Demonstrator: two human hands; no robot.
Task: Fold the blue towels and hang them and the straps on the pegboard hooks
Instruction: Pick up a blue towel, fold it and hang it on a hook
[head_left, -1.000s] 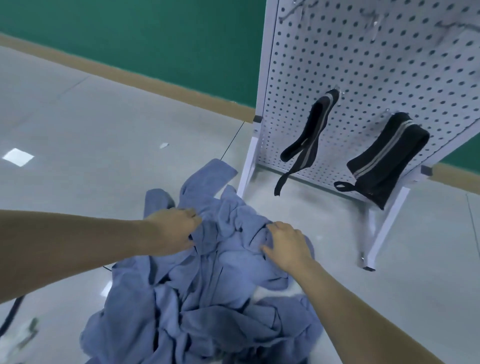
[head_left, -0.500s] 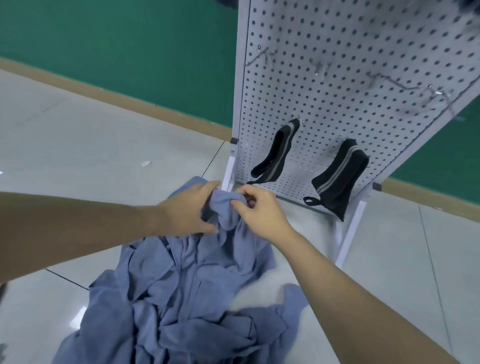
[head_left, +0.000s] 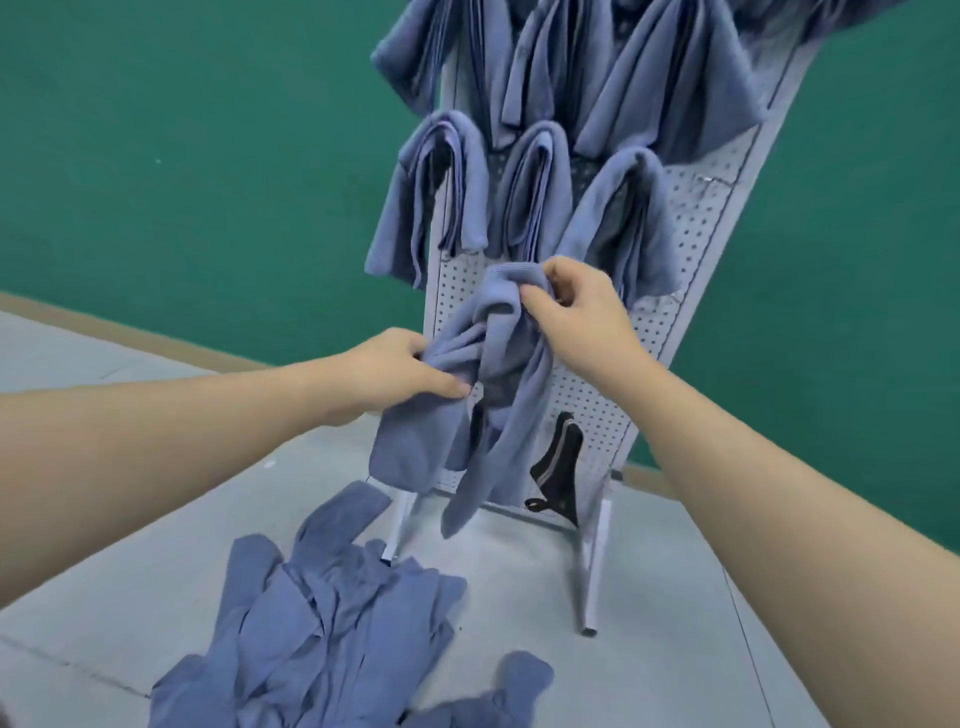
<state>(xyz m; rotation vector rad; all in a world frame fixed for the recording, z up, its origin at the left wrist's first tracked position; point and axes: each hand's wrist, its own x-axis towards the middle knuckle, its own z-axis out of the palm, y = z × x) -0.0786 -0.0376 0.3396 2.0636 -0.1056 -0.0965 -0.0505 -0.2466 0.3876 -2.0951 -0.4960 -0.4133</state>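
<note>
No brand, label or lettering shows anywhere that I can read. My left hand (head_left: 400, 376) has its fingers clenched on a bunched fold of a soft, crumpled blue towel (head_left: 483, 395), and my right hand (head_left: 576, 312) pinches the towel's top hump up at one o'clock from the left. The cloth is matte, fleecy, twisted into ropey folds; two tails hang down from my grip, the longer one dangling toward six o'clock in front of the white perforated metal pegboard (head_left: 587, 400). The towel hangs clear of the floor, in front of the board's lower half. Above my hands, at twelve o'clock, a row of folded blue towels (head_left: 524, 192) drapes over the board, with more above it. Down at five o'clock from my hands a black strap with a grey stripe (head_left: 558, 467) hangs on the board. At six o'clock, on the pale grey tiled floor (head_left: 156, 545), lies a rumpled heap of loose blue towels (head_left: 322, 623). A green wall (head_left: 182, 156) stands behind.
</note>
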